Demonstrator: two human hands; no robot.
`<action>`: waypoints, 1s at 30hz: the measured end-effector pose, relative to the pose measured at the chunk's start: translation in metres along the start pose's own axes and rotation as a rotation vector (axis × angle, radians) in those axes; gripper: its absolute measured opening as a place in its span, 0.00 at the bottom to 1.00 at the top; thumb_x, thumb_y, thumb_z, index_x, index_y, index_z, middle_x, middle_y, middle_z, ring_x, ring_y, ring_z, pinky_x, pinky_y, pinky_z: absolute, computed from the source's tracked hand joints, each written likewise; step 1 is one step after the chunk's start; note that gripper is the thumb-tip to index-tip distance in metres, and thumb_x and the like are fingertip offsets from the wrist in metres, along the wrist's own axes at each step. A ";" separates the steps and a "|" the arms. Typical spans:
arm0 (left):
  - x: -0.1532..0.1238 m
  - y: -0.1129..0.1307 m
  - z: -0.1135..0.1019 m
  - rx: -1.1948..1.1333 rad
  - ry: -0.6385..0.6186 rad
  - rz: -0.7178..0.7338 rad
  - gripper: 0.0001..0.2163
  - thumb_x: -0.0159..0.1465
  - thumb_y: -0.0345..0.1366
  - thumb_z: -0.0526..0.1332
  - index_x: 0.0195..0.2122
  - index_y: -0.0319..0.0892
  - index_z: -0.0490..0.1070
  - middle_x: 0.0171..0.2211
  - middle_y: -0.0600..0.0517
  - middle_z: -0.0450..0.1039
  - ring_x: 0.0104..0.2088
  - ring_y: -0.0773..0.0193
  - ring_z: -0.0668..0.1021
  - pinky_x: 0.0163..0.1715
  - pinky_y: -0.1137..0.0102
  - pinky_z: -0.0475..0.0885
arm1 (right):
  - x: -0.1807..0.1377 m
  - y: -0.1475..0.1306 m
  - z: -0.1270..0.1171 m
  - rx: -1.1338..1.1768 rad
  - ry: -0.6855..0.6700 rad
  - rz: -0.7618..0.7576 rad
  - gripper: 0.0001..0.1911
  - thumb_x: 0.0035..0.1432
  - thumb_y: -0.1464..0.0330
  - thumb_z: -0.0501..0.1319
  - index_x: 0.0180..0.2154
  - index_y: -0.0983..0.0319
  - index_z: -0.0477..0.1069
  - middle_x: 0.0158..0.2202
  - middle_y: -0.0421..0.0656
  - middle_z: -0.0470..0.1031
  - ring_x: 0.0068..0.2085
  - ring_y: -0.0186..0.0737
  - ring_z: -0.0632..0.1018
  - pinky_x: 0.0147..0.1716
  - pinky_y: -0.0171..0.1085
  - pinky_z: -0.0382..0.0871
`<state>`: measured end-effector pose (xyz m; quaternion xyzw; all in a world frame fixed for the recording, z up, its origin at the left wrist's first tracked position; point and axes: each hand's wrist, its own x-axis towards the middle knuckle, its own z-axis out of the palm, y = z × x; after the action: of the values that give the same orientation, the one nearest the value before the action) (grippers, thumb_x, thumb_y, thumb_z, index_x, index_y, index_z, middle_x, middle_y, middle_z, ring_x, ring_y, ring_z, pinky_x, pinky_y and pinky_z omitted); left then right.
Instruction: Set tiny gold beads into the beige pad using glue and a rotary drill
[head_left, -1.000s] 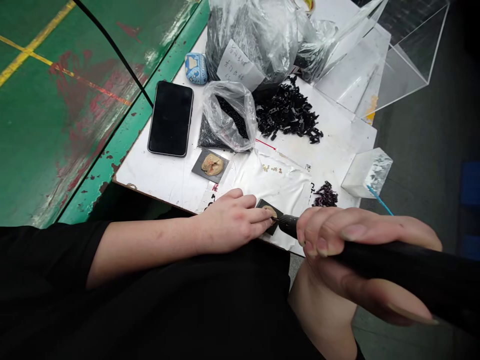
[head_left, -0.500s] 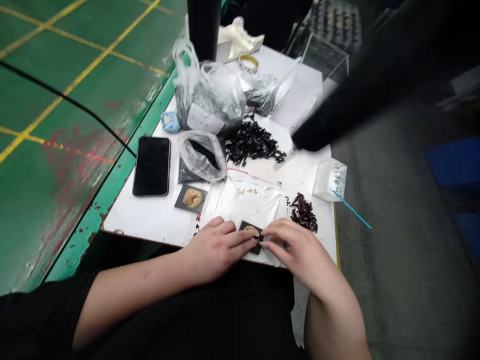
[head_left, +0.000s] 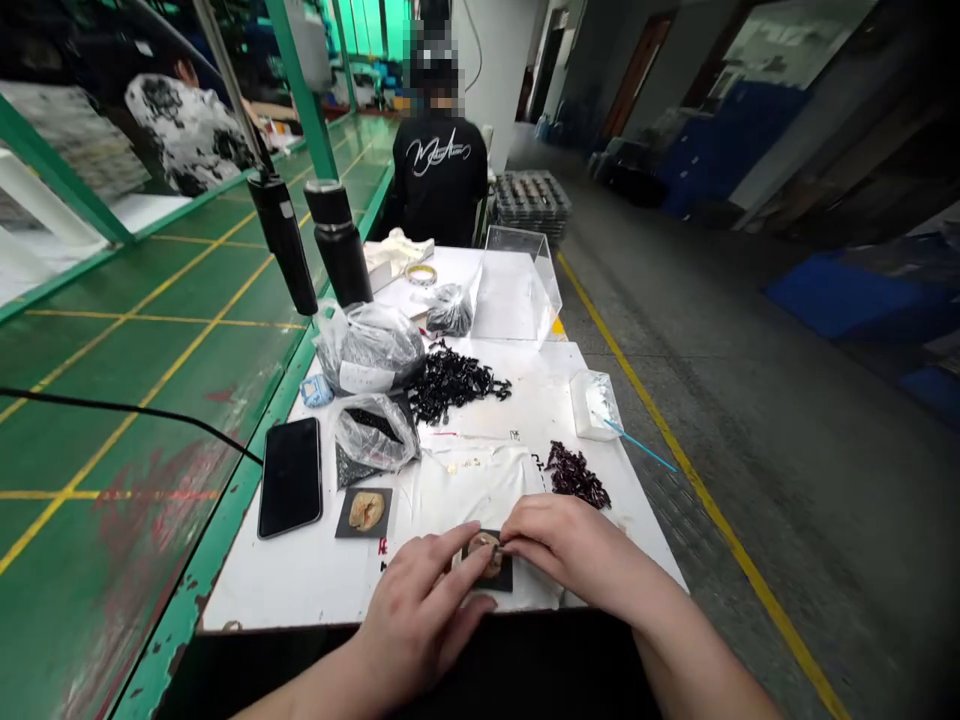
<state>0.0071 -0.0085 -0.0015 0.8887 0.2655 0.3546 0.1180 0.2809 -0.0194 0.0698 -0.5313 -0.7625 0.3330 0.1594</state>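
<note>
My left hand [head_left: 420,600] rests at the near edge of the white table [head_left: 300,570], its fingers laid on a small black square pad [head_left: 501,575] with a tan blob on it. From the right, my right hand [head_left: 562,545] meets the same pad, fingertips pinched together over it; what they pinch is too small to make out. A second black pad with a tan blob [head_left: 365,512] lies to the left. A white plastic sheet [head_left: 472,480] with tiny brass bits lies just beyond the hands.
A black phone [head_left: 290,476] lies at the left. Clear bags of black parts [head_left: 371,350], loose black clips [head_left: 454,380] and a dark pile [head_left: 574,473] sit behind. Two black bottles [head_left: 337,240], a clear box [head_left: 517,285] and a person in black [head_left: 439,175] stand beyond.
The view has tilted up, showing the far workshop. The black tool held a second ago has left my right hand, which now pinches at the pad beside my left hand.
</note>
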 end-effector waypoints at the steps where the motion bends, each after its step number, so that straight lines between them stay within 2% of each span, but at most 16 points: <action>1: -0.002 -0.001 -0.001 -0.006 0.067 -0.046 0.22 0.77 0.38 0.65 0.71 0.48 0.70 0.64 0.39 0.81 0.56 0.50 0.86 0.53 0.56 0.87 | 0.002 -0.005 -0.013 0.014 -0.009 -0.029 0.08 0.76 0.65 0.67 0.47 0.54 0.87 0.43 0.40 0.87 0.46 0.39 0.85 0.49 0.36 0.74; 4: -0.009 -0.006 -0.002 -0.048 0.133 -0.137 0.22 0.76 0.36 0.64 0.70 0.50 0.69 0.62 0.39 0.81 0.60 0.49 0.86 0.54 0.57 0.89 | 0.019 -0.021 -0.064 0.113 -0.060 -0.108 0.07 0.74 0.64 0.69 0.44 0.54 0.87 0.42 0.39 0.87 0.44 0.38 0.85 0.48 0.36 0.75; 5: -0.011 -0.008 -0.002 -0.060 0.124 -0.151 0.23 0.75 0.35 0.63 0.70 0.51 0.69 0.62 0.39 0.80 0.60 0.49 0.86 0.53 0.57 0.90 | 0.028 -0.025 -0.080 0.152 -0.040 -0.107 0.07 0.73 0.63 0.70 0.43 0.54 0.88 0.42 0.39 0.88 0.44 0.39 0.86 0.47 0.36 0.76; 6: -0.013 -0.010 -0.001 -0.066 0.115 -0.159 0.23 0.75 0.34 0.63 0.70 0.51 0.69 0.63 0.39 0.80 0.60 0.48 0.86 0.52 0.58 0.90 | 0.039 -0.028 -0.095 0.192 0.051 -0.074 0.07 0.72 0.61 0.70 0.43 0.54 0.88 0.42 0.40 0.88 0.43 0.40 0.86 0.47 0.37 0.77; 7: -0.014 -0.011 0.001 -0.068 0.110 -0.164 0.23 0.75 0.34 0.63 0.70 0.51 0.69 0.64 0.39 0.79 0.60 0.48 0.86 0.52 0.58 0.90 | 0.050 -0.030 -0.108 0.220 0.237 -0.006 0.09 0.72 0.59 0.70 0.43 0.55 0.88 0.40 0.41 0.88 0.41 0.41 0.85 0.45 0.39 0.78; 9: -0.015 -0.013 0.005 -0.063 0.116 -0.169 0.22 0.74 0.33 0.63 0.69 0.51 0.69 0.64 0.38 0.79 0.60 0.48 0.86 0.51 0.58 0.91 | 0.069 -0.032 -0.121 0.209 0.735 0.126 0.13 0.72 0.57 0.68 0.47 0.56 0.88 0.42 0.44 0.88 0.45 0.44 0.85 0.48 0.42 0.78; 11: -0.013 -0.015 0.006 -0.064 0.162 -0.169 0.19 0.75 0.34 0.61 0.66 0.51 0.71 0.62 0.38 0.80 0.58 0.49 0.87 0.49 0.59 0.91 | 0.079 -0.034 -0.121 0.187 0.993 0.160 0.17 0.71 0.56 0.68 0.54 0.57 0.86 0.46 0.45 0.88 0.45 0.44 0.85 0.47 0.42 0.78; 12: -0.011 -0.016 0.005 -0.064 0.172 -0.165 0.17 0.75 0.34 0.61 0.64 0.52 0.73 0.61 0.38 0.80 0.56 0.49 0.87 0.47 0.59 0.91 | 0.079 -0.036 -0.116 0.180 1.019 0.145 0.19 0.71 0.55 0.69 0.56 0.57 0.85 0.47 0.45 0.88 0.43 0.43 0.84 0.45 0.42 0.78; 14: -0.001 -0.021 -0.005 -0.043 0.157 -0.154 0.14 0.75 0.35 0.61 0.60 0.53 0.76 0.57 0.40 0.82 0.53 0.50 0.88 0.45 0.59 0.91 | 0.068 -0.038 -0.101 0.171 0.970 0.115 0.20 0.70 0.54 0.69 0.55 0.57 0.86 0.46 0.45 0.88 0.39 0.42 0.84 0.40 0.41 0.77; 17: 0.023 -0.039 -0.035 0.090 0.085 -0.183 0.09 0.77 0.38 0.62 0.53 0.51 0.80 0.53 0.43 0.83 0.51 0.51 0.88 0.48 0.58 0.89 | 0.038 -0.032 -0.077 0.098 0.799 0.151 0.15 0.72 0.54 0.66 0.49 0.55 0.87 0.47 0.44 0.89 0.43 0.45 0.86 0.43 0.41 0.78; 20: 0.054 -0.068 -0.070 0.353 0.058 -0.287 0.13 0.79 0.43 0.59 0.45 0.45 0.82 0.48 0.43 0.84 0.48 0.49 0.86 0.53 0.54 0.85 | 0.009 -0.013 -0.058 -0.102 0.533 0.315 0.14 0.76 0.58 0.63 0.50 0.54 0.86 0.51 0.44 0.89 0.51 0.49 0.87 0.49 0.44 0.77; 22: 0.074 -0.089 -0.085 0.551 -0.072 -0.408 0.18 0.80 0.46 0.55 0.47 0.43 0.83 0.48 0.42 0.83 0.48 0.47 0.85 0.53 0.53 0.82 | -0.005 0.002 -0.047 -0.258 0.378 0.471 0.14 0.77 0.62 0.61 0.53 0.54 0.85 0.55 0.45 0.87 0.54 0.51 0.86 0.48 0.44 0.76; 24: 0.091 -0.105 -0.091 0.690 -0.262 -0.493 0.22 0.80 0.47 0.52 0.48 0.44 0.85 0.48 0.42 0.83 0.46 0.46 0.85 0.48 0.54 0.80 | -0.014 0.015 -0.036 -0.359 0.284 0.592 0.15 0.77 0.64 0.60 0.56 0.53 0.84 0.56 0.45 0.86 0.54 0.51 0.86 0.46 0.43 0.74; 26: 0.103 -0.115 -0.089 0.735 -0.441 -0.529 0.24 0.79 0.50 0.51 0.49 0.44 0.85 0.50 0.42 0.83 0.49 0.43 0.85 0.46 0.55 0.78 | -0.019 0.024 -0.027 -0.391 0.250 0.638 0.15 0.78 0.65 0.60 0.56 0.51 0.84 0.57 0.43 0.85 0.53 0.48 0.86 0.44 0.41 0.72; 28: 0.111 -0.120 -0.083 0.742 -0.538 -0.530 0.24 0.79 0.51 0.52 0.49 0.44 0.85 0.52 0.42 0.84 0.51 0.42 0.85 0.44 0.56 0.77 | -0.020 0.028 -0.021 -0.389 0.259 0.628 0.15 0.78 0.65 0.60 0.56 0.51 0.84 0.57 0.43 0.84 0.53 0.46 0.85 0.44 0.40 0.71; 30: 0.116 -0.121 -0.077 0.742 -0.564 -0.528 0.22 0.78 0.48 0.52 0.49 0.45 0.85 0.52 0.42 0.84 0.49 0.44 0.85 0.42 0.57 0.76 | -0.016 0.030 -0.017 -0.387 0.279 0.608 0.15 0.78 0.65 0.60 0.56 0.51 0.83 0.58 0.43 0.83 0.53 0.45 0.84 0.44 0.40 0.70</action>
<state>-0.0227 0.1583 0.0716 0.8346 0.5454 -0.0572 -0.0523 0.3185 -0.0222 0.0643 -0.7936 -0.5900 0.1395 0.0521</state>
